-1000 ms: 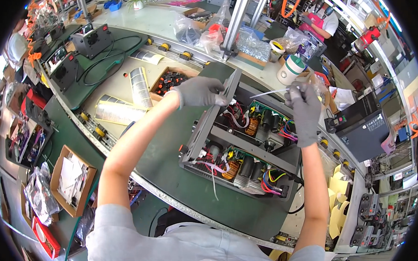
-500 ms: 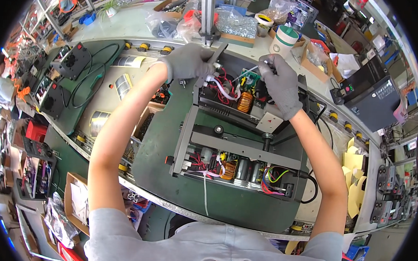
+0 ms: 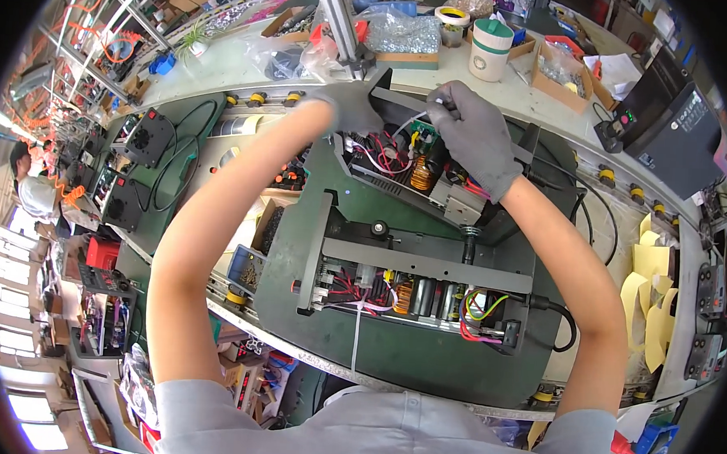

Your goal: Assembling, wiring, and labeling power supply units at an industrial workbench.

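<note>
Two open grey metal chassis with circuit boards, coils and coloured wires sit on a green mat. The near chassis (image 3: 427,267) lies in front of me. Both gloved hands reach to the far chassis (image 3: 432,177). My left hand (image 3: 349,111) grips its upper left corner. My right hand (image 3: 475,134) pinches a thin white cable tie (image 3: 414,121) above the board's wires. A white cable tie (image 3: 355,333) hangs from the near chassis's wiring.
A white and green cup (image 3: 490,49), tape roll (image 3: 450,16), plastic bags and small cardboard boxes (image 3: 565,69) line the far bench edge. A black meter box (image 3: 670,107) stands at right. Yellow paper slips (image 3: 652,295) lie right. Black units (image 3: 142,141) and a person are at left.
My view has moved closer over the bench. Both hands have kept to the far chassis; the right hand shifted from its right side to the top, now pinching the cable tie.
</note>
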`<state>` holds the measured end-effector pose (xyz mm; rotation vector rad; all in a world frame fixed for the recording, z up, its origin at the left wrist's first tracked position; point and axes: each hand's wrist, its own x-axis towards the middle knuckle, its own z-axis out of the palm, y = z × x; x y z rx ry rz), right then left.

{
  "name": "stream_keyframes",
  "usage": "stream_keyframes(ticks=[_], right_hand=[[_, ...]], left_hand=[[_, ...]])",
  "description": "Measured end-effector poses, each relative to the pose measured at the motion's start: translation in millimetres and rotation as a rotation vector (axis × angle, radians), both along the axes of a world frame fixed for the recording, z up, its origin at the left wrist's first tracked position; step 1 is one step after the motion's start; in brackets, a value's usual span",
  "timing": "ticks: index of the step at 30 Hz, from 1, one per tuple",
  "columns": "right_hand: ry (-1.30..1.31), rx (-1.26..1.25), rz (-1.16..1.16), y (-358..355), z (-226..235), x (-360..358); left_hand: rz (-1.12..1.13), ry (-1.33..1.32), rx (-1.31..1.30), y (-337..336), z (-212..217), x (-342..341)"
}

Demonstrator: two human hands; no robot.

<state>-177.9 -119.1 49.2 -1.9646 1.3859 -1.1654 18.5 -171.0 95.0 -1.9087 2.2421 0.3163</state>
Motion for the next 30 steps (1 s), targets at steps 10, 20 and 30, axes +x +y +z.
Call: stream_keyframes(ticks=[10,20,30], right_hand=[[0.165,-0.065,0.039,0.8,-0.3,-1.2],[0.143,-0.149,-0.007,-0.6,-4.6,1.2],[0.240,-0.219,-0.057,0.8,-5.0,1.5]], left_hand=[[0.248,-0.183,-0.440,14.3,-42.2,-35.1],[0.224,-0.173,-0.543,14.7,-49.9,-28.9],[0.086,0.675,-0.389,87.5,-39.6,38.7]])
